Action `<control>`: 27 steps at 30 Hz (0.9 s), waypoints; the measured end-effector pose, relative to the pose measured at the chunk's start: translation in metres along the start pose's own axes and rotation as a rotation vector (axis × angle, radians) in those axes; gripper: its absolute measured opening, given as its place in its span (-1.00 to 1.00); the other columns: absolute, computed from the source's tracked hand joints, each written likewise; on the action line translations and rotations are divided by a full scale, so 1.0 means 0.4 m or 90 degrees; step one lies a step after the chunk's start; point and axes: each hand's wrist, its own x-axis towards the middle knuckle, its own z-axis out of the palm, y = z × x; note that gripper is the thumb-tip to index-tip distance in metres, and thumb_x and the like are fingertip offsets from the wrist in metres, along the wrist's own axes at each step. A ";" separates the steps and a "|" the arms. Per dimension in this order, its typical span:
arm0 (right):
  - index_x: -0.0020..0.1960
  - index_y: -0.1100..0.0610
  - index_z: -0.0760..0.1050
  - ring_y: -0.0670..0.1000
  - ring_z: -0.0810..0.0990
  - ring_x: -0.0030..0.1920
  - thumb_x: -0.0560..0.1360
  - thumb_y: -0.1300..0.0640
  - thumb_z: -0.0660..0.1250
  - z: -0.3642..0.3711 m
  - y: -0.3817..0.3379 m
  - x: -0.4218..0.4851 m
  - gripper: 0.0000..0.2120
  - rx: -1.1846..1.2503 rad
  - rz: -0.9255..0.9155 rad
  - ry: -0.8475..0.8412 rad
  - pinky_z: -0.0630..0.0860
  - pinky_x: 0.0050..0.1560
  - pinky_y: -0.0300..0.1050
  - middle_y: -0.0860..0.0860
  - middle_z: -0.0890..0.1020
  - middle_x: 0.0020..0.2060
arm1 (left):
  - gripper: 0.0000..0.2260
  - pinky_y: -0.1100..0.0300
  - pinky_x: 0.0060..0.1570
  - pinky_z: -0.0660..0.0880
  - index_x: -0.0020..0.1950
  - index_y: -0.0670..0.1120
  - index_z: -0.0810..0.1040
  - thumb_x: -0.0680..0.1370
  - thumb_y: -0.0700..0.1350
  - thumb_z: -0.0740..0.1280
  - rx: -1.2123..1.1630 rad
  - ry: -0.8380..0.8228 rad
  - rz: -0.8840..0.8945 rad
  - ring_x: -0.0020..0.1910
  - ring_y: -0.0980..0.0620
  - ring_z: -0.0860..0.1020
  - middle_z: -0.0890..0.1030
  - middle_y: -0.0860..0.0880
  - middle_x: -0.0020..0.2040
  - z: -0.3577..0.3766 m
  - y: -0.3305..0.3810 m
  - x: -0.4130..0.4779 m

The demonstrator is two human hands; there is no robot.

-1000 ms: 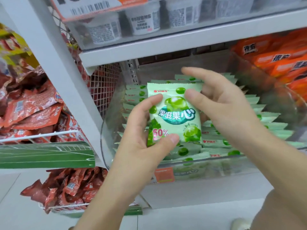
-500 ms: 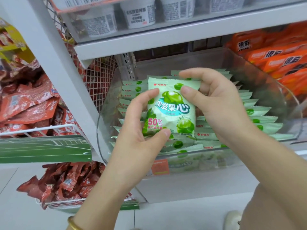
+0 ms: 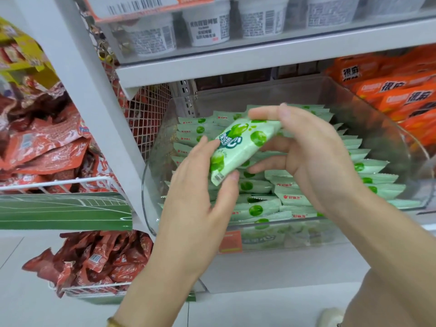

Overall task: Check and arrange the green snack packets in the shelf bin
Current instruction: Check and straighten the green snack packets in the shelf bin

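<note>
Two hands hold one green packet (image 3: 240, 147) in the air, just above the clear bin (image 3: 259, 95) on the lower shelf. The packet is tilted, its upper end to the right and its lower end, with a small barcode, to the left. The left hand (image 3: 203, 208) pinches the lower end: the thumb presses the bottom corner and the other fingers (image 3: 207, 143) lie against the left edge. The right hand (image 3: 313, 156) grips the upper end, with one finger over the top and the others curled under the packet.

Many packets in the bin (image 3: 295, 199) of the same green kind stand in overlapping rows, most of them leaning to the back, and some lie flat near the front wall. An orange label (image 3: 230, 241) is on the front of the bin.

To the right of the bin there are orange packs (image 3: 401, 97). To the left, red packs (image 3: 42, 147) fill a white wire basket (image 3: 59, 182). On the shelf above stand white cups (image 3: 207, 27) with barcodes. A gold bracelet (image 3: 113, 323) is on the left wrist.
</note>
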 end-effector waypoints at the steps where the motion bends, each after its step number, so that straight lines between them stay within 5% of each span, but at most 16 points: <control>1: 0.04 0.18 0.58 0.03 0.63 -0.14 0.49 0.04 0.16 -0.007 -0.001 0.004 -0.69 -0.017 -0.004 -0.004 0.54 -0.34 -0.10 0.12 0.59 0.07 | -0.71 0.47 0.04 0.35 0.30 0.19 0.36 0.58 0.10 0.17 -0.017 -0.006 -0.011 0.09 0.37 0.44 0.49 0.34 0.09 -0.004 0.005 0.000; 4: -0.04 0.08 0.63 -0.06 0.57 -0.02 0.39 0.14 0.17 -0.024 -0.007 0.011 -0.71 -0.124 -0.034 -0.006 0.48 -0.21 -0.19 0.00 0.63 0.07 | -0.88 0.30 -0.24 0.39 0.11 0.27 0.38 0.60 0.09 0.14 -0.061 -0.012 -0.015 -0.21 0.11 0.48 0.52 0.18 -0.12 -0.012 0.024 -0.003; 9: -0.04 0.03 0.58 -0.14 0.60 -0.09 0.36 0.13 0.40 -0.022 -0.002 0.010 -0.82 -0.197 -0.087 -0.019 0.54 -0.06 -0.26 -0.09 0.67 -0.12 | -0.84 0.33 -0.14 0.48 0.06 0.17 0.47 0.55 0.14 0.19 -0.211 0.011 -0.091 -0.13 0.17 0.56 0.59 0.13 -0.10 -0.017 0.029 0.004; 12: -0.10 0.06 0.58 -0.16 0.61 -0.21 0.32 0.08 0.47 -0.010 0.002 0.005 -0.82 -0.176 -0.066 -0.010 0.56 -0.14 -0.27 -0.11 0.67 -0.26 | -0.84 0.02 -0.09 0.59 0.05 0.13 0.50 0.54 0.13 0.22 -0.296 -0.006 -0.124 -0.05 0.05 0.61 0.63 0.06 -0.05 -0.019 0.029 0.007; 17: -0.15 0.09 0.57 -0.16 0.61 -0.31 0.28 0.06 0.38 0.000 0.003 0.003 -0.82 -0.155 -0.055 0.023 0.51 -0.30 -0.29 -0.11 0.66 -0.34 | -0.74 0.37 -0.28 0.53 0.09 0.03 0.44 0.42 -0.12 0.36 -0.397 -0.055 -0.131 -0.14 0.24 0.63 0.65 0.15 -0.06 -0.016 0.036 0.007; 27: -0.13 0.08 0.58 -0.14 0.61 -0.30 0.31 0.07 0.37 0.001 0.008 0.004 -0.84 -0.150 -0.061 0.024 0.53 -0.28 -0.27 -0.10 0.66 -0.33 | -0.66 0.38 -0.28 0.53 0.09 0.03 0.42 0.44 -0.31 0.37 -0.422 -0.069 -0.129 -0.14 0.21 0.64 0.65 0.14 -0.04 -0.018 0.030 0.007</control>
